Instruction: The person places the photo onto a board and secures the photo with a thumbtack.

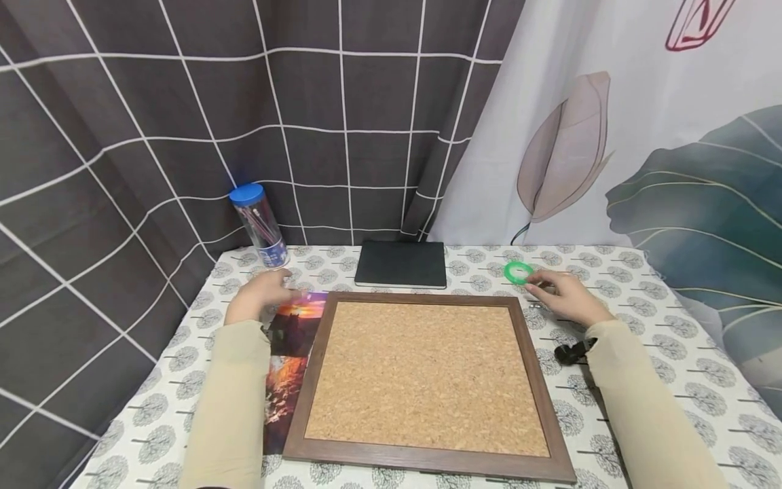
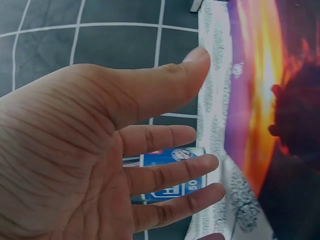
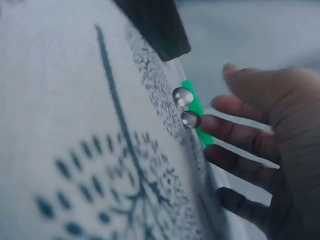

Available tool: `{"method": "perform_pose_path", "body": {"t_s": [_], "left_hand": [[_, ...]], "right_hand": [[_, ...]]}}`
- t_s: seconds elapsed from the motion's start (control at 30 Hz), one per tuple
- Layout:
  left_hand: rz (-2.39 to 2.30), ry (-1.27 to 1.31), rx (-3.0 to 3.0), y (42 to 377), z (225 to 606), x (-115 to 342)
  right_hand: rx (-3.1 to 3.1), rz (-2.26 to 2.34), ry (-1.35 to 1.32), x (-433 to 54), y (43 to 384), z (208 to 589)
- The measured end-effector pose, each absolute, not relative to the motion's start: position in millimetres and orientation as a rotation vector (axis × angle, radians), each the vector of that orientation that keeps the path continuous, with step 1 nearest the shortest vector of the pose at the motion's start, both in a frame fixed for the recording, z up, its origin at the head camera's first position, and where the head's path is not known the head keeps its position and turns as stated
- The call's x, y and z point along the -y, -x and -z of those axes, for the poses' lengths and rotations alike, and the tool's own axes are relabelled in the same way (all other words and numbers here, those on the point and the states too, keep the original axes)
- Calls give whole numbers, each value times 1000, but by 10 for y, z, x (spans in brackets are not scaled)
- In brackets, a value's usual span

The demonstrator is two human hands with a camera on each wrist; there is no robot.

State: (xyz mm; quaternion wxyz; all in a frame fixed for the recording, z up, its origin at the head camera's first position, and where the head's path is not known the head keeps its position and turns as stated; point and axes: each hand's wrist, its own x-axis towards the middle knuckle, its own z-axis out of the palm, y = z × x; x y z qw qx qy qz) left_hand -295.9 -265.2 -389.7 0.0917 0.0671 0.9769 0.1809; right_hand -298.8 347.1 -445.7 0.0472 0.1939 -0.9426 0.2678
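Cork board (image 1: 427, 380) lies flat at the front of the table (image 1: 690, 367), roughly centred btwn the arms, prob. so both sides are in easy reach. Photos (image 1: 284, 401) sit flat along its left edge, within left-hand reach; can't tell if they run under the frame. Green ring (image 1: 511, 278) and two clear beads (image 3: 183, 97) are just off the board's far right corner, prob. kept there b/c they're small and the right side has room. Black notebook (image 1: 400, 263) & pencil tub (image 1: 264, 227) are at the back edge, presumably parked clear of the work; tub stands on its base, blue lid on. The hands are well apart, one each side of the board. Left hand (image 1: 259, 297), a bit blurred, is by the upper photo: thumb spread wide, fingers nearly straight, nothing held; contact w/ the photo unclear. Right hand (image 1: 568, 297) is at the ring & beads, fingers loosely bent, thumb off the fingertips, no grip visible; can't tell if a fingertip touches either.
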Motion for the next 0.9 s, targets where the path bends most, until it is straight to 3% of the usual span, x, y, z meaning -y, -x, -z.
{"method": "perform_pose_path", "body": {"t_s": [0.3, 0.9], "left_hand": [[-576, -250, -2891, 3020, 4012, 2661], [-656, -263, -2934, 3002, 3972, 2716]], "right_hand": [[2897, -986, -476, -3579, 2975, 4628], [2840, -1141, -588, -3655, 2961, 4717]]}}
